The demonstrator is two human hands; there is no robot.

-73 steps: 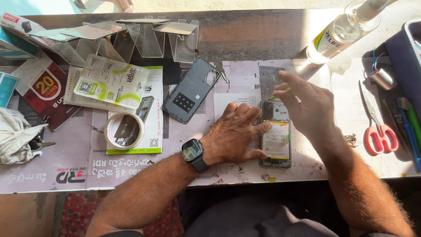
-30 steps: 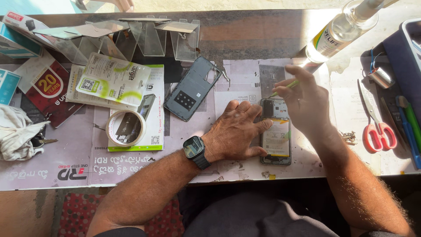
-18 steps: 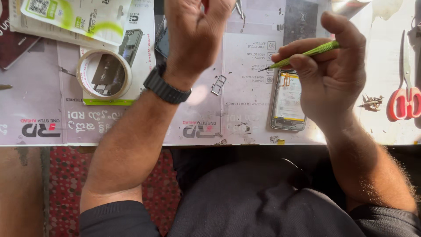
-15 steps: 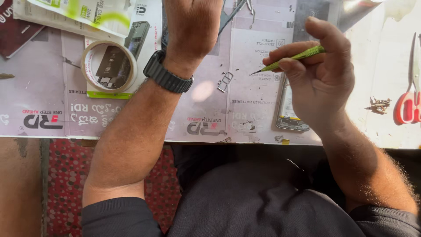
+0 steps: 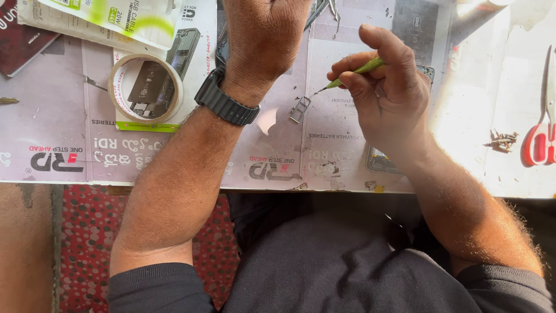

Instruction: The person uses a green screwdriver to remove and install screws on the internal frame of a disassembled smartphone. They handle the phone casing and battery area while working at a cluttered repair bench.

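The left hand is reaching forward over the table, back of the hand up, forearm stretching away from the body; its fingers are running out of the top of the view, so I cannot tell whether they are open or closed on anything. A dark watch is sitting on that wrist. The right hand is curling closed, pinching one green tool between thumb and fingers, the tool's tip pointing down and left. One small metal tray is lying on the table just beside that tip, between the two hands. One phone is lying under the right wrist, mostly hidden. One tape roll is lying left of the left forearm. One pair of red scissors is lying at the right edge, with a small heap of screws near it.
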